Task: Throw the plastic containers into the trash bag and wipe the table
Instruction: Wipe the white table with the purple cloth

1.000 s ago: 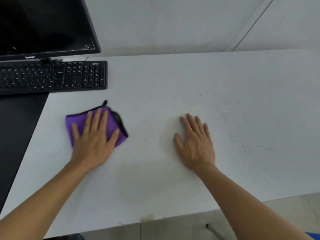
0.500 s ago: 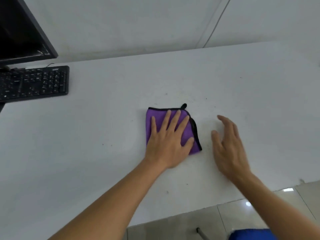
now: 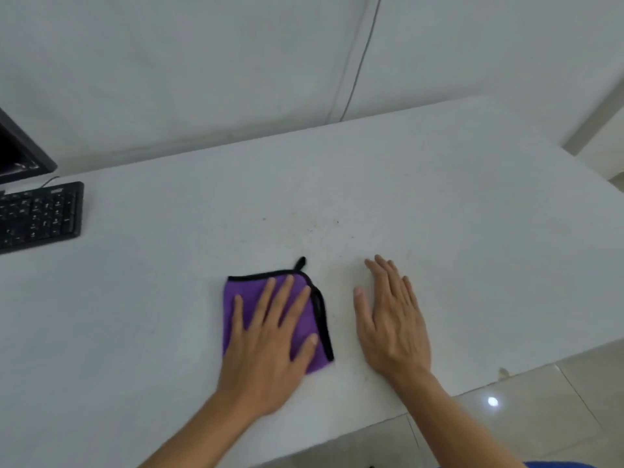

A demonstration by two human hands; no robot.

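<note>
Head view: the left grip (image 3: 266, 352) lies flat with fingers spread on the folded purple cloth (image 3: 248, 295) and presses it onto the white desk (image 3: 456, 204); nothing is pinched. The right grip (image 3: 393, 329) rests palm down with straight fingers together, just right of the cloth, with a narrow strip of bare desk between them. The cloth's black-edged side faces the right grip, and its small loop points to the far side. Faint brown specks (image 3: 320, 228) dot the desk on the far side of the cloth, slightly right, so the next stroke probably needs a push away from the body. The left grip is the one on the cloth, and open desk lies that way. A sweep to the right would meet the right grip first. The near desk edge runs just behind both wrists, leaving little room to pull back. The keyboard (image 3: 40, 214) and monitor (image 3: 17, 153) sit well apart at far left. No plastic containers or trash bag are in view.
</note>
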